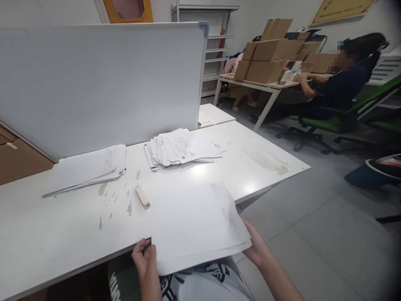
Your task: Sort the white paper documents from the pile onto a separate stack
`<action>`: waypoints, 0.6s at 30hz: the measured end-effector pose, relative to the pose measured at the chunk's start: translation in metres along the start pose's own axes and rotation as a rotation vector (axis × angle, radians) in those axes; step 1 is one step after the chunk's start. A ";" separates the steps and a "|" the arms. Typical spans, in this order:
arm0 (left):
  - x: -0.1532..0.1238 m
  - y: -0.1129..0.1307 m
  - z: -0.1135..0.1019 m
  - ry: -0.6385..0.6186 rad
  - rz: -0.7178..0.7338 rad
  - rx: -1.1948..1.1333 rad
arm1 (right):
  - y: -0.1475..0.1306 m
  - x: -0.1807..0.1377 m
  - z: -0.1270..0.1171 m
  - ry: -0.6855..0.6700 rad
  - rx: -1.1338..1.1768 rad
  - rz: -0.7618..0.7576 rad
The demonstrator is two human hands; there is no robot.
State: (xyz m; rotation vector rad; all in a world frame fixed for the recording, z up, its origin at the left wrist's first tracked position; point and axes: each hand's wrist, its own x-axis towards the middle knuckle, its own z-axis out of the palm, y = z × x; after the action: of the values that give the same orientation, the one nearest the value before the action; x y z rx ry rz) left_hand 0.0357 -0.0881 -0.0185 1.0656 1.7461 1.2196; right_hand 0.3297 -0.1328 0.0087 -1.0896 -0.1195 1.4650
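Note:
I hold a thin sheaf of white papers (194, 221) over the near edge of the white table (62, 234). My left hand (144, 260) grips its lower left corner with fingers curled. My right hand (255, 246) holds the lower right edge from underneath, its fingers mostly hidden by the sheets. A small cream stapler (143, 196) lies on the table just left of the sheaf. Behind it sits a fanned pile of printed sheets (181, 148), and a flatter stack of papers (90, 169) lies to the left.
An upright whiteboard panel (100, 79) stands along the table's far side. At the right rear, another person (341, 81) sits in a green chair at a desk piled with cardboard boxes (272, 54). Grey floor tiles (313, 225) spread to the right.

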 end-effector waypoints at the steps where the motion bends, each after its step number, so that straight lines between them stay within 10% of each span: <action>1: -0.003 0.002 0.000 0.011 -0.086 -0.065 | -0.005 0.002 -0.006 -0.010 -0.044 -0.016; 6: -0.021 0.005 0.004 -0.161 -0.454 -0.287 | -0.033 0.014 -0.029 -0.108 -0.407 -0.081; 18: -0.026 0.017 -0.006 -0.266 -0.375 -0.374 | -0.051 0.027 -0.036 -0.162 -0.836 -0.199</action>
State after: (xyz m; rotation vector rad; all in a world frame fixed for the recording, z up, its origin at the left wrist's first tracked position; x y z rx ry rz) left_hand 0.0436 -0.1106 0.0023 0.6139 1.3675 1.0566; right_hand 0.3958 -0.1158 0.0069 -1.5547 -0.9961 1.3338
